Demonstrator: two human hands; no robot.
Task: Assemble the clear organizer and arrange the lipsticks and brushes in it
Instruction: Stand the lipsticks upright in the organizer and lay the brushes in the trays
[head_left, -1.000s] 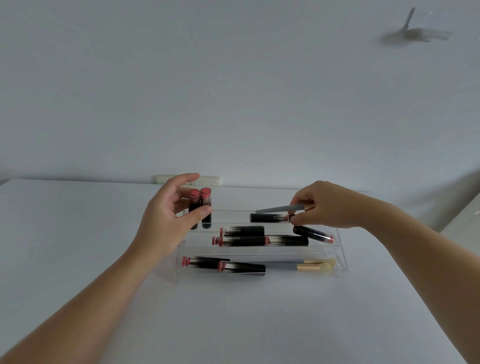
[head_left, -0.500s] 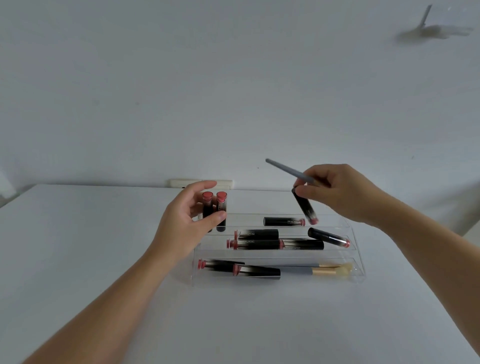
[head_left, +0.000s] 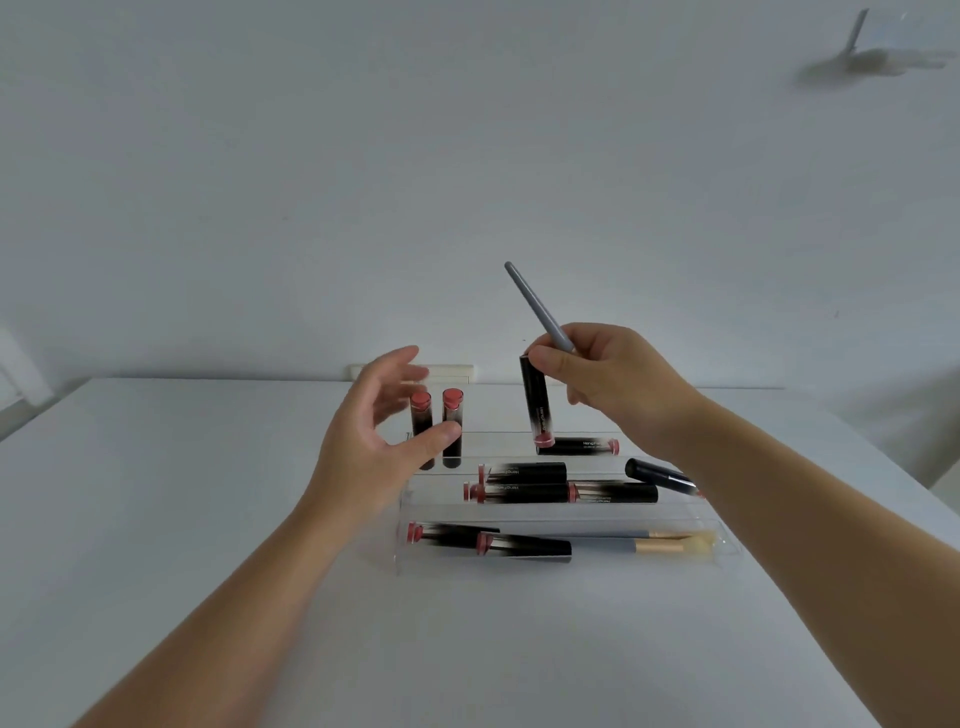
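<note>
From the head view, your right hand (head_left: 608, 379) curls round two things at once: a slim grey brush handle (head_left: 537, 306) slanting up and away to the left of your knuckles, and a black lipstick tube with a pink end (head_left: 536, 402) hanging nearly upright below your thumb, its pink end just above the back tier of the clear stepped acrylic organizer (head_left: 724, 545). Your left hand (head_left: 382, 441) is spread with relaxed fingers, gripping nothing, its thumb in front of two upright pink-capped lipsticks (head_left: 437, 426) standing just beyond it. More black lipsticks (head_left: 561, 491) and a gold-ferruled brush (head_left: 660, 544) lie in the lower tiers, below and between your hands, on the white table (head_left: 156, 493).
</note>
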